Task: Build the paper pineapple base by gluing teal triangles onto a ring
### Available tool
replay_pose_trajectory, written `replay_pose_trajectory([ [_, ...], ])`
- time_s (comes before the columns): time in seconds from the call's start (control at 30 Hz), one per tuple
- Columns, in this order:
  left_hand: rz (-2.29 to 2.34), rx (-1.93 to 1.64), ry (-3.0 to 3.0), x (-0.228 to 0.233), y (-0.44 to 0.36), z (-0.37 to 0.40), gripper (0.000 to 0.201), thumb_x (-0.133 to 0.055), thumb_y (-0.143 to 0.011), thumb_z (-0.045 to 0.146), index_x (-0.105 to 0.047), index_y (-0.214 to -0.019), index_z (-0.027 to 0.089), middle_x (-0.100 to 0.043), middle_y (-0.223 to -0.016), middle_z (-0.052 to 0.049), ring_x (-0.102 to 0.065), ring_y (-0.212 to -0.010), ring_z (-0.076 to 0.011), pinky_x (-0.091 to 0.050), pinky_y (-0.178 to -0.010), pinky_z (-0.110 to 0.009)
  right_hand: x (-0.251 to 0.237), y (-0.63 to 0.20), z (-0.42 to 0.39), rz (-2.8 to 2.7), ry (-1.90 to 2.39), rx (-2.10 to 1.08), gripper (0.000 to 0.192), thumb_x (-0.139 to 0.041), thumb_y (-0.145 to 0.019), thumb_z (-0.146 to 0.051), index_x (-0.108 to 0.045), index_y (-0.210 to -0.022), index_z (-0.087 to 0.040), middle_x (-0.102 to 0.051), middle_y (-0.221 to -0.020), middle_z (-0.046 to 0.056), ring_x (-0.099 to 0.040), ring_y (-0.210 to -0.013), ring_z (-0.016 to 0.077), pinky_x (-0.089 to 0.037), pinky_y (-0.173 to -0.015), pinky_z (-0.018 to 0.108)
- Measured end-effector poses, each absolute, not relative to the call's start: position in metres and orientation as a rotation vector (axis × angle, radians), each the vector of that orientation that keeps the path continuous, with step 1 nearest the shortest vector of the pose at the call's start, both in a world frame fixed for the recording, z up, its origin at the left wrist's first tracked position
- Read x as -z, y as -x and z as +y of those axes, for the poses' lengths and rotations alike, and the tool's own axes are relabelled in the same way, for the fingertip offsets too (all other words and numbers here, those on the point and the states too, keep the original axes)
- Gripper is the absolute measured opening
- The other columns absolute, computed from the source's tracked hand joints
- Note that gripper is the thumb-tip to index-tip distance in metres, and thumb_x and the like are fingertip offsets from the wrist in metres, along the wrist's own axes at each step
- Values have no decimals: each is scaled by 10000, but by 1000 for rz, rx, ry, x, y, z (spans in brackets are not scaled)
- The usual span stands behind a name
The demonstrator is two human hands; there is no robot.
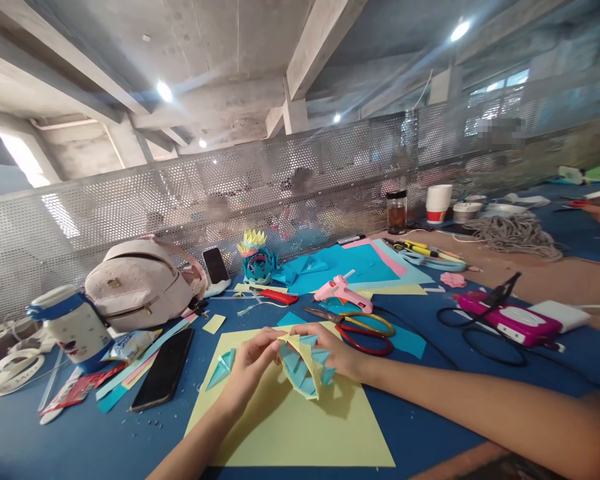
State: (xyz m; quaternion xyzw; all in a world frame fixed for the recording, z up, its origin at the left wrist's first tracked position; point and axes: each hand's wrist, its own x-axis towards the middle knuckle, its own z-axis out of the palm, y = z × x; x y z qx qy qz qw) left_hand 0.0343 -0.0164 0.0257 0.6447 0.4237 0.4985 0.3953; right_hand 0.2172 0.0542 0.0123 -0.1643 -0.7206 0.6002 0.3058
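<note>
Both my hands are closed on a ring of folded paper (300,367), yellow along the rim with light-blue points. My left hand (254,360) pinches its left edge, fingertips together. My right hand (330,347) holds its far side; the paper partly hides those fingers. The ring is tilted above a pale yellow sheet (300,433). A folded light-blue piece (222,368) lies at the sheet's left, beside my left hand. Scissors with red and yellow handles (365,333) rest just past my right hand, near a pink glue gun (344,292).
Left stand a backpack (135,283), a bottle (73,327) and a dark phone (165,370). A red cutter (275,295) and a finished-looking paper crown piece (257,260) lie behind. Right are a magenta device (513,319) with cables and grey cord (517,233). A perforated screen (190,200) backs the table.
</note>
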Motion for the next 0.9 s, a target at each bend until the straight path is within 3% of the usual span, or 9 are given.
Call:
replay_pose_trajectory([
  [0.2,1002,-1281,-1488,-23,-34,-14,293,-632,-839,436,-730,-862,161,-592,-839,-35,-551,-736,-159,-480,-709,-262,-17,-214,51,-1946,485,-1557,194,-675,-777,-354,-655,-817,-165,-671,-836,29,-616,-799,194,-472,-700,278],
  [0.33,942,-1300,-1293,-18,-32,-10,302,-656,-823,448,-711,-897,161,-646,-850,-47,-582,-766,-169,-495,-758,-280,-16,-213,51,-1927,509,-1506,155,-634,-785,-317,-632,-868,-185,-633,-817,12,-596,-828,192,-456,-703,266],
  [0.5,864,-1375,-1078,-10,-27,-3,288,-721,-788,404,-703,-903,140,-679,-864,-68,-610,-766,-157,-497,-744,-250,-10,-214,57,-1776,591,-1364,224,-503,-889,-399,-582,-985,-213,-582,-883,15,-538,-758,164,-418,-647,263],
  [0.7,804,-1434,-856,-9,-22,1,274,-781,-742,366,-673,-868,148,-649,-725,-24,-602,-639,-110,-485,-676,-225,-15,-220,54,-1749,653,-1031,330,-368,-982,-487,-513,-1164,-252,-554,-1030,41,-510,-815,169,-417,-705,292],
  [0.9,855,-1441,-914,-11,-20,1,319,-791,-727,373,-685,-915,138,-636,-721,-18,-599,-661,-109,-474,-681,-221,-18,-218,51,-1844,638,-953,276,-551,-908,-437,-537,-1090,-230,-570,-1037,43,-516,-837,171,-407,-643,269],
])
